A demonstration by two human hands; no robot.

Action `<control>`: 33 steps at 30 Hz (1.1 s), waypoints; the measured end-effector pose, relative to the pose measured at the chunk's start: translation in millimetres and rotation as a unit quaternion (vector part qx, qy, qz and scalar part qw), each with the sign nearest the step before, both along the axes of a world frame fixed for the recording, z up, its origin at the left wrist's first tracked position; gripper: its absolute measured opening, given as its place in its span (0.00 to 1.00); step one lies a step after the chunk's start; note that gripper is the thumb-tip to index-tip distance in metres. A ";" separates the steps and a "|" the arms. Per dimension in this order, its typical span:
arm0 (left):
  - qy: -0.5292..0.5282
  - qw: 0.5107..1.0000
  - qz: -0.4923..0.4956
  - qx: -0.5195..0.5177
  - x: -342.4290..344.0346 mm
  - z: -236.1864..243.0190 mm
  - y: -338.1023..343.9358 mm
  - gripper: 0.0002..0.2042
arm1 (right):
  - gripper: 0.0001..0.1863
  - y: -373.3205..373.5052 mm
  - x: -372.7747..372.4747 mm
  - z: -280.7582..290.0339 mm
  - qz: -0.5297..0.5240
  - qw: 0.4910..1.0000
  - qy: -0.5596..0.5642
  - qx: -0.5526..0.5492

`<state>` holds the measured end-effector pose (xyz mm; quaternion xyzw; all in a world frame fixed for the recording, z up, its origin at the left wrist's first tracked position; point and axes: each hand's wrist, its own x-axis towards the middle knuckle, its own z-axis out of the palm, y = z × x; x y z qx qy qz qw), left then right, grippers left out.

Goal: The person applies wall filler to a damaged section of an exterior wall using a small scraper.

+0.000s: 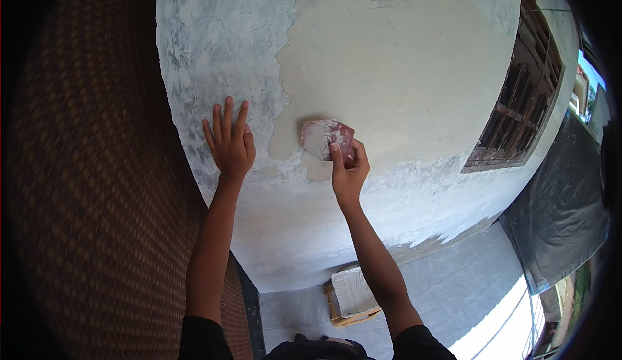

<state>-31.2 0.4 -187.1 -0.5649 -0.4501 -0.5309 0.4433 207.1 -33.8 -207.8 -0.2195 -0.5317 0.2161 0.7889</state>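
Note:
My right hand [350, 169] grips a flat reddish scraper [342, 133], its thumb on the near face and the fingers behind. Whitish paste smears much of the scraper, which is up against or very close to the wall [402, 88]. To the left, my left hand [232, 143] lies with fingers spread on a rough blue-white part of the wall, holding nothing. A smoother beige coat covers the wall's middle, with a ragged border between the two hands. Lower down, the surface turns patchy white.
A brown woven panel [110, 165] stands close along the left. Below, an open container of white paste [353, 292] sits on grey sheeting [440, 282]. A barred wooden window [518, 101] is set in the wall at right, with a dark tarp [557, 198] beyond.

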 end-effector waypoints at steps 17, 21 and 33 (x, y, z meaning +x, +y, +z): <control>0.001 1.000 -0.002 0.007 0.8 -0.8 0.0 0.22 | 0.13 -1.1 28.3 -9.6 -0.014 0.998 0.043 -0.032; 0.006 1.000 -0.011 0.007 3.0 -1.1 1.7 0.22 | 0.14 2.2 -4.1 -1.9 -0.069 0.971 -0.226 -0.014; 0.000 1.000 -0.010 0.001 2.2 -0.3 -0.5 0.22 | 0.14 1.5 -12.4 2.5 -0.082 0.976 -0.199 0.007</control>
